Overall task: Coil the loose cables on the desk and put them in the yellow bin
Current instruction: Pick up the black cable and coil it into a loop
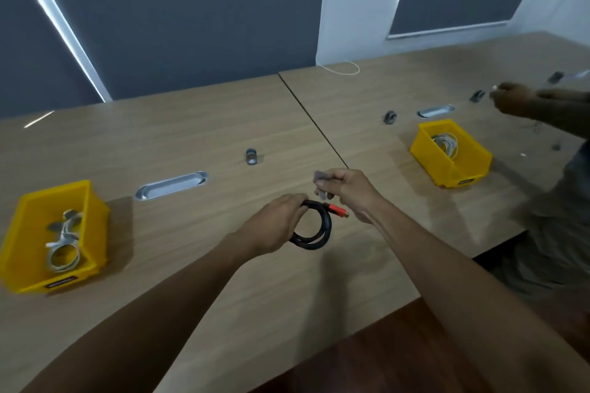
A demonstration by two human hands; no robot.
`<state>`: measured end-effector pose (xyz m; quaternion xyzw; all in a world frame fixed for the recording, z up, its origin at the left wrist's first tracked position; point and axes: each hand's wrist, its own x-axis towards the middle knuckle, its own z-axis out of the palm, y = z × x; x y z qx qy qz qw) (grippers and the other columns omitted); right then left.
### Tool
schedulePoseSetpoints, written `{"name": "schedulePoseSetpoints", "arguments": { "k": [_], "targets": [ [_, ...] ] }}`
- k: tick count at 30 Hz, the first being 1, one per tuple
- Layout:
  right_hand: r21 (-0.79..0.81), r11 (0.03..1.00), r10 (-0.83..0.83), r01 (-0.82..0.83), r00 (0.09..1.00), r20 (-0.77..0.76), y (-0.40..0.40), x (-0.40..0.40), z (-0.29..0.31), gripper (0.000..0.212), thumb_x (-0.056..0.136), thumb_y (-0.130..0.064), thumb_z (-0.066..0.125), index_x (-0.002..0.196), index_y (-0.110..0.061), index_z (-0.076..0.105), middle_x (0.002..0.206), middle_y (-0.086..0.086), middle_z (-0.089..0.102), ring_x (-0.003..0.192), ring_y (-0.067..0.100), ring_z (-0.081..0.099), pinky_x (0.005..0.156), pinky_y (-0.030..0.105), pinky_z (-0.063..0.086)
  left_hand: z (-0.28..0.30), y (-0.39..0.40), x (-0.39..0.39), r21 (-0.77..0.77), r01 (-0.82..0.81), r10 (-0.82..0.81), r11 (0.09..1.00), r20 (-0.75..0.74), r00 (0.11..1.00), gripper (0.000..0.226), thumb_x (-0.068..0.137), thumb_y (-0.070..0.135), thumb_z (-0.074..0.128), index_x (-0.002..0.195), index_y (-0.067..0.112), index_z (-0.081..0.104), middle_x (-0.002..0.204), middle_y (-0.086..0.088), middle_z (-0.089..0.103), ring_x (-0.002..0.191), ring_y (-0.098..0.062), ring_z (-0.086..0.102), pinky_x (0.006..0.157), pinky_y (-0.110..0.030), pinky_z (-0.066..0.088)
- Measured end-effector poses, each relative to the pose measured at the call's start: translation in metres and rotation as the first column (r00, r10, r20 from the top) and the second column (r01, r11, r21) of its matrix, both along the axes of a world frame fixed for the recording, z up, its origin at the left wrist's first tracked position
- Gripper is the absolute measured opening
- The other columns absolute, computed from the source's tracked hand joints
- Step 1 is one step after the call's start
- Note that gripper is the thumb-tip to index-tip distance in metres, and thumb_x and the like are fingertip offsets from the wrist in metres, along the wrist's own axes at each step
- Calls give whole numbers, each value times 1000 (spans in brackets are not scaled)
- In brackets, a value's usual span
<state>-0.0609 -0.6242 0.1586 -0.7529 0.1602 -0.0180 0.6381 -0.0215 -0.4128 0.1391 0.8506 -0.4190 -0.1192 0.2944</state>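
A black cable (314, 233) is wound into a small coil just above the desk's middle, its red plug (338, 210) sticking out to the right. My left hand (274, 226) grips the coil at its top left. My right hand (348, 191) pinches a grey strap (321, 180) just above the plug. A yellow bin (32, 268) sits at the desk's left with coiled white cables (64, 246) inside.
A second yellow bin (424, 145) with a white cable stands at the right, near another person's hand (514, 99). Grey strap rolls (251, 156) (390, 117) and two metal cable grommets (170, 185) (436, 110) lie on the wooden desk (198, 134). The desk's front edge runs diagonally at lower right.
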Motion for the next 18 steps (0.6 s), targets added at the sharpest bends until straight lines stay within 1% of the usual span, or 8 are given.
{"name": "schedulePoseSetpoints", "arguments": {
  "k": [2, 5, 8, 9, 11, 13, 15, 18],
  "targets": [
    [9, 1000, -2, 2, 1000, 5, 10, 6, 4, 10, 93, -4, 75, 102, -3, 76, 69, -4, 73, 66, 2, 67, 57, 11, 45, 7, 7, 5, -10, -11, 11, 1000, 24, 1000, 22, 109, 37, 35, 107, 27, 54, 101, 4, 59, 92, -16, 53, 86, -39, 47],
    [-8, 1000, 18, -17, 999, 27, 21, 15, 6, 10, 86, -3, 82, 96, -3, 80, 86, 0, 79, 72, 4, 70, 69, 20, 51, 13, 19, 14, -16, -22, 23, 1000, 41, 999, 22, 109, 37, 35, 110, 28, 54, 103, 6, 59, 94, -13, 54, 86, -36, 47],
    [-25, 998, 51, -51, 998, 20, 33, 21, 10, 17, 86, 9, 78, 101, 14, 73, 76, 8, 72, 51, 3, 62, 50, 17, 47, 17, 31, 21, -9, -35, 35, 999, 37, 999, 21, 108, 40, 34, 109, 31, 53, 103, 7, 58, 94, -13, 54, 84, -35, 47],
    [-47, 996, 72, -72, 997, 11, 35, 24, 11, 17, 85, 9, 78, 98, 16, 72, 73, 8, 70, 52, 6, 62, 51, 20, 47, 19, 35, 22, -1, -36, 36, 999, 36, 999, 22, 108, 40, 34, 109, 30, 54, 103, 7, 58, 93, -14, 54, 84, -35, 47],
    [-103, 985, 136, -138, 990, -18, 38, 29, 10, 13, 84, 4, 80, 93, 12, 74, 74, 16, 71, 61, 18, 64, 62, 30, 50, 22, 42, 24, 8, -41, 41, 999, 25, 999, 23, 108, 40, 35, 107, 29, 55, 102, 6, 59, 92, -14, 54, 83, -37, 47],
    [-128, 966, 215, -224, 973, -80, 40, 34, 11, 8, 89, -3, 77, 91, 4, 79, 85, 29, 75, 71, 27, 66, 67, 38, 52, 24, 49, 26, 20, -53, 52, 998, 15, 999, 23, 107, 42, 34, 101, 33, 54, 97, 8, 57, 89, -15, 54, 82, -39, 48],
    [-110, 945, 291, -309, 945, -150, 45, 36, 14, 13, 95, -8, 72, 94, 2, 80, 93, 28, 77, 77, 28, 70, 67, 36, 55, 25, 55, 28, 36, -68, 69, 997, -7, 998, 21, 107, 41, 35, 100, 32, 52, 94, 8, 57, 85, -15, 54, 79, -42, 49],
    [-60, 923, 359, -380, 906, -223, 52, 36, 21, 21, 100, -12, 66, 92, 3, 78, 87, 18, 77, 73, 25, 62, 62, 31, 47, 24, 62, 30, 47, -69, 72, 996, -46, 996, 17, 108, 42, 36, 109, 29, 48, 92, 5, 57, 79, -16, 54, 71, -43, 47]
  ]
}}
